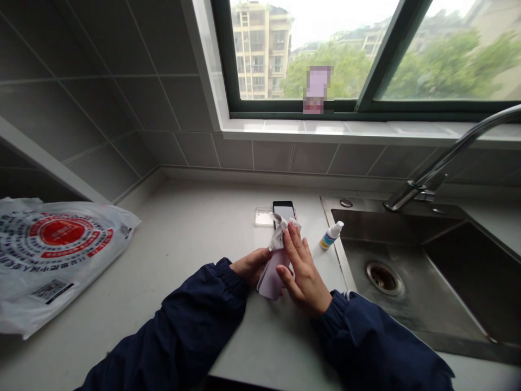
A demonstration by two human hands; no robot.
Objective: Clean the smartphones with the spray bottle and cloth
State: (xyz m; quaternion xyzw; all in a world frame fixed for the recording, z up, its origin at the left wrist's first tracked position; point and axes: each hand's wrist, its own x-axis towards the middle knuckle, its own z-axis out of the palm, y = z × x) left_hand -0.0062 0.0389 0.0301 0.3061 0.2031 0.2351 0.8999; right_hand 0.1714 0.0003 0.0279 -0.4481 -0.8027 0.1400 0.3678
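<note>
My left hand (251, 264) is closed around the edge of a lilac phone (273, 278), which it holds tilted above the counter. A crumpled white wipe (278, 239) lies over the phone's upper part. The extended fingers of my right hand (303, 271) press the wipe against the phone, with the thumb over its lower part. Just beyond my hands, a black-edged phone (283, 206) with a pale screen lies on the counter, partly covered by the wipe. Beside it, to the left, is a clear phone case (264, 217). Right of my hands stands a small spray bottle (331, 235).
A steel sink (366, 304) with a curved tap (439, 157) is set into the counter at right. On the left, a white plastic bag (65, 255) with red and black print rests on the white counter (195, 233). A window with a pixelated patch rises behind.
</note>
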